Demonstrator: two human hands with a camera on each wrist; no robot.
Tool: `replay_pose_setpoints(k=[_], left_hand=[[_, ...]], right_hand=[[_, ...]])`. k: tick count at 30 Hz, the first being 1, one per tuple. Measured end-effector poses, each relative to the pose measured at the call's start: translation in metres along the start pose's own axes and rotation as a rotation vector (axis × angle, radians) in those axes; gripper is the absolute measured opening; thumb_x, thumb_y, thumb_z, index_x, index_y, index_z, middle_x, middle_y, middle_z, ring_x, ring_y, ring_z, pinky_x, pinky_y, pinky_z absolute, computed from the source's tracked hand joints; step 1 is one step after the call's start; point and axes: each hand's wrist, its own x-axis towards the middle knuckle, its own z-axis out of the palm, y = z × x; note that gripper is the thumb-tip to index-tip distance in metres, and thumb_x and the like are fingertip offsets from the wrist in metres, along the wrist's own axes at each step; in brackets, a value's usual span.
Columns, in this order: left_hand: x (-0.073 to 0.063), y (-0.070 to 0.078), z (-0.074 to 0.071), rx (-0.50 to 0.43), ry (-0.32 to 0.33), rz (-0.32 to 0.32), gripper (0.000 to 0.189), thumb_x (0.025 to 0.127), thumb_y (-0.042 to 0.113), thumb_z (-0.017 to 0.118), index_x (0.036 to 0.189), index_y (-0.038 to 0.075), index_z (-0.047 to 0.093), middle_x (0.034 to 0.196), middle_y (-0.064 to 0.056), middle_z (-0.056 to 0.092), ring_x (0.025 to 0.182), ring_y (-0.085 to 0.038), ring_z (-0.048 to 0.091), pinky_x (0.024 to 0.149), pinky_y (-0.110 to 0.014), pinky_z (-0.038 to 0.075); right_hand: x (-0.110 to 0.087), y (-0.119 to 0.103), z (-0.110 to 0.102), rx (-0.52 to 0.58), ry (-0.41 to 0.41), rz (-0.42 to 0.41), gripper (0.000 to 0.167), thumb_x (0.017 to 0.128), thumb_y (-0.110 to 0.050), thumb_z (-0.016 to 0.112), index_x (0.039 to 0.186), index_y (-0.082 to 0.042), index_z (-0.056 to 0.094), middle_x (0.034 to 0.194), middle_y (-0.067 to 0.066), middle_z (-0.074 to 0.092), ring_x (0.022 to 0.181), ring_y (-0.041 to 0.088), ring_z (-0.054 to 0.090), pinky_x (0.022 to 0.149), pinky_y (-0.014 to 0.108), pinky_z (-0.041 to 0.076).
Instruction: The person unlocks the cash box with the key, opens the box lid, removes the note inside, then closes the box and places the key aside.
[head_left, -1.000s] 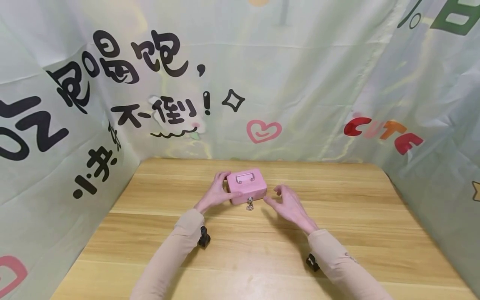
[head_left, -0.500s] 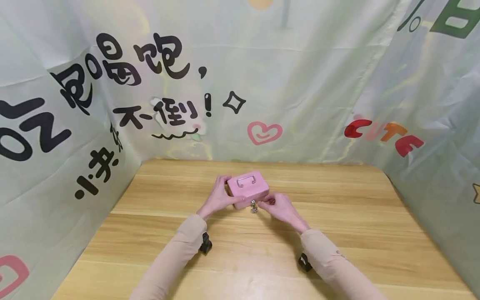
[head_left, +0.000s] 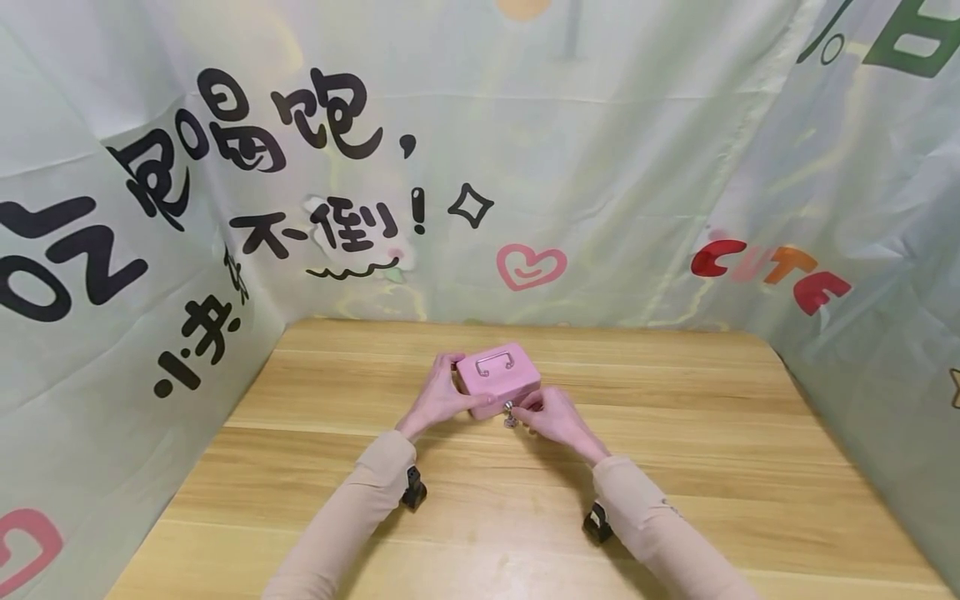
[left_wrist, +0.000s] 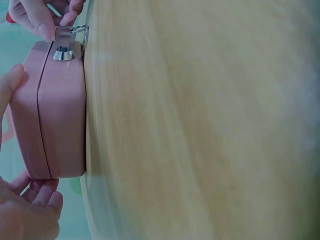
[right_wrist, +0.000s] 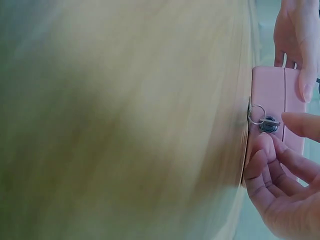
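A pink metal cash box with a wire handle on its lid stands on the table. My left hand grips its left end, thumb along the lid's front edge, fingers against the side. At the box's front, a key on a ring sits in the round lock. My right hand is at that front corner. In the right wrist view its thumb and bent fingers are spread close around the key, with the key showing in the gap between them.
The wooden table reaches back to a printed cloth curtain that hangs behind it and on both sides. A black wrist camera sits under the left cuff, another camera under the right.
My right hand has moved left from beside the box to the key at its front. The left hand has kept its grip; box and hand appear slightly lower and further right.
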Motion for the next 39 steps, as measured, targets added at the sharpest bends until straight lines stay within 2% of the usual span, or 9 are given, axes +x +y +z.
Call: replay_pose_setpoints(k=[11,19,25,30,39], left_hand=[[0.0004,0.0005,-0.0004,0.004,-0.002,0.002,0.095,0.070,0.030,0.092,0.142,-0.004,0.041,0.139,-0.020,0.048,0.129,-0.035,0.051,0.119,-0.049,0.041],[-0.0001,-0.0002,-0.0004,0.006,-0.006,-0.003,0.094,0.071,0.032,0.092,0.143,-0.003,0.041,0.140,-0.018,0.048,0.130,-0.033,0.051,0.118,-0.049,0.042],[0.0006,-0.0001,-0.0003,0.007,-0.007,-0.007,0.095,0.071,0.031,0.092,0.143,-0.003,0.040,0.141,-0.018,0.047,0.131,-0.034,0.050,0.120,-0.048,0.040],[0.0003,-0.0003,-0.0001,0.006,-0.006,-0.008,0.096,0.071,0.032,0.092,0.144,-0.003,0.040,0.141,-0.019,0.048,0.131,-0.034,0.050,0.121,-0.048,0.040],[0.0007,-0.0023,0.0005,0.017,-0.008,0.000,0.098,0.070,0.035,0.092,0.144,-0.003,0.039,0.141,-0.019,0.048,0.131,-0.034,0.051,0.120,-0.051,0.041]], right_hand=[[-0.0002,-0.0004,0.0026,0.000,-0.041,0.024,0.015,0.092,-0.012,0.067,0.097,-0.002,0.077,0.076,0.005,0.072,0.056,0.011,0.058,0.045,0.017,0.044],[-0.0009,0.0014,0.0031,-0.011,-0.052,0.010,0.016,0.093,-0.010,0.065,0.098,-0.001,0.076,0.080,0.006,0.073,0.055,0.009,0.055,0.045,0.017,0.044],[0.0002,0.0021,0.0025,-0.035,-0.047,-0.002,0.015,0.093,-0.010,0.063,0.089,-0.002,0.075,0.074,0.005,0.070,0.056,0.007,0.047,0.047,0.016,0.036],[-0.0007,0.0019,0.0024,-0.005,-0.075,-0.003,0.020,0.095,-0.005,0.056,0.082,0.001,0.069,0.073,0.008,0.068,0.057,0.008,0.045,0.048,0.016,0.036],[-0.0014,0.0016,0.0047,0.056,-0.113,0.030,0.022,0.099,0.000,0.046,0.088,0.005,0.065,0.069,0.008,0.064,0.053,0.009,0.049,0.046,0.016,0.041]])
